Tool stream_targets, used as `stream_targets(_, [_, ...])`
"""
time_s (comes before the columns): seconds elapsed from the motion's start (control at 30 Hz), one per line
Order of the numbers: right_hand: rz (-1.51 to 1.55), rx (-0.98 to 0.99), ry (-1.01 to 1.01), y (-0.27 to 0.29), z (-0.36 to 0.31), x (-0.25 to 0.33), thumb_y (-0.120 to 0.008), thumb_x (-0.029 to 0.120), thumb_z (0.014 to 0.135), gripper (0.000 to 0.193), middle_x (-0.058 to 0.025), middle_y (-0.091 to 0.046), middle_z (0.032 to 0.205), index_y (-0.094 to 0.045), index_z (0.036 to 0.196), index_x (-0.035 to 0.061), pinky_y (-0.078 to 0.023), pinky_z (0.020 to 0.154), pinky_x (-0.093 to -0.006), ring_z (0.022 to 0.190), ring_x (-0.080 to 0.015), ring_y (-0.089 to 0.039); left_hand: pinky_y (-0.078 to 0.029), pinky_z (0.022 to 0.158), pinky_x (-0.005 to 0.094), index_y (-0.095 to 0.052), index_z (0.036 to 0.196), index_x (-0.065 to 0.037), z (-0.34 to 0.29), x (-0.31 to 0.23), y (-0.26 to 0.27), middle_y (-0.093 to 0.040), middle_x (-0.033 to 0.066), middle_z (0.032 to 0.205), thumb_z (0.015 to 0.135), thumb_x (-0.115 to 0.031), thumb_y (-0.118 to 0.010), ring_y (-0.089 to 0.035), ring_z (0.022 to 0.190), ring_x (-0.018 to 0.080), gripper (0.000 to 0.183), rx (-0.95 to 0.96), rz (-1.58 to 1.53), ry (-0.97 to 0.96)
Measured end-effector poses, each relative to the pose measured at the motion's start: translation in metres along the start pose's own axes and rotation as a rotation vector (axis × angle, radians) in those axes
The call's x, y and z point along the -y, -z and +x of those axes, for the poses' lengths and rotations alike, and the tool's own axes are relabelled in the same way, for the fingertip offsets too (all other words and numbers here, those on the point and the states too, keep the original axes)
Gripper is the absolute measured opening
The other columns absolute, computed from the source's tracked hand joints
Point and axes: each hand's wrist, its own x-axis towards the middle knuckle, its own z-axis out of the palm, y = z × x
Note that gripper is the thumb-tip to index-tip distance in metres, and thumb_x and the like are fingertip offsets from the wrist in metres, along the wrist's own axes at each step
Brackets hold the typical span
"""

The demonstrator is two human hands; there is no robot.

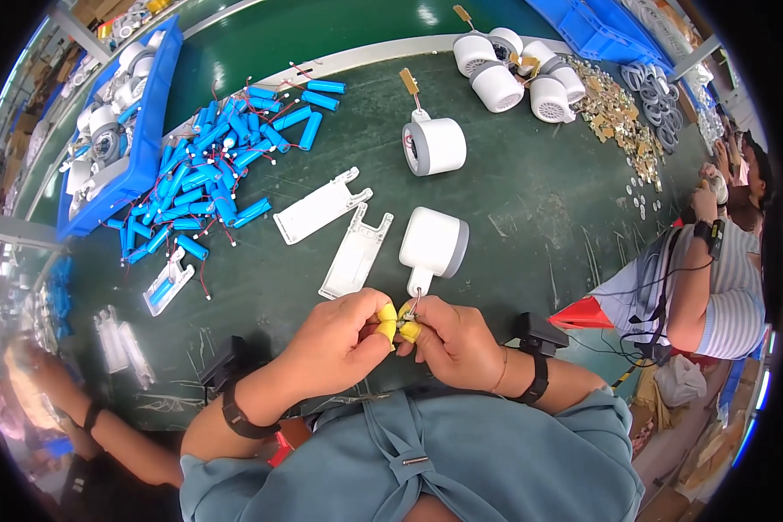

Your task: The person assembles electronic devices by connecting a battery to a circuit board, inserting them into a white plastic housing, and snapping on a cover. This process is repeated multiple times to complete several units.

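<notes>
My left hand (341, 337) and my right hand (459, 341) meet near the table's front edge, with yellow coverings on several fingertips. Both are closed in a pinch around thin wires (418, 297), which come out of the neck of a white round housing with a grey rim (431, 239). That housing lies on its side just beyond my fingers. The wire ends are mostly hidden between the fingertips. Two flat white plastic handle halves (357, 252) lie to the left of the housing. Farther off, a second white housing (439, 145) has a small tan circuit board (409, 81) on its wires.
Blue cylindrical batteries with wires (204, 174) are heaped at left, beside a blue bin (155, 139) of white parts. More housings (500, 87), small tan boards (618, 109) and grey rings (657, 104) lie at far right. Co-workers sit on both sides.
</notes>
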Motion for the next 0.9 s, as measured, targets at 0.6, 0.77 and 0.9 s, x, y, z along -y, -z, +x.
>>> stream_targets(0.6, [0.101,-0.082,0.078,0.002,-0.007,-0.001,-0.063,0.001,0.089,0.044,-0.0124,-0.069,0.089,-0.045,0.128,-0.0053,-0.058,0.070,-0.0296,0.080,-0.0192,-0.071,-0.050,0.062,0.0267,-0.058,0.110,0.001,0.000,0.006,-0.003,-0.063,0.0087,0.086,0.085,0.002,-0.061,-0.061,0.069,0.0130,0.025,-0.023,-0.168,0.076])
stream_targets(0.77, [0.037,-0.143,0.080,-0.005,-0.010,-0.005,-0.067,0.002,0.087,0.052,-0.0104,-0.069,0.086,-0.043,0.132,-0.0040,-0.058,0.065,-0.0296,0.073,-0.0189,-0.070,-0.050,0.061,0.0259,-0.061,0.108,0.002,0.003,0.004,-0.006,-0.063,0.0089,0.087,0.084,0.002,-0.064,-0.061,0.068,0.0144,0.025,-0.063,0.022,-0.100])
stream_targets(0.9, [-0.043,-0.247,0.138,-0.011,-0.009,-0.002,-0.068,0.002,0.086,0.053,-0.0110,-0.068,0.084,-0.043,0.132,-0.0038,-0.057,0.061,-0.0303,0.070,-0.0201,-0.070,-0.051,0.067,0.0237,-0.062,0.108,0.003,0.004,-0.008,-0.013,-0.064,0.0079,0.091,0.083,0.002,-0.066,-0.064,0.075,0.0118,0.025,-0.107,0.179,-0.121])
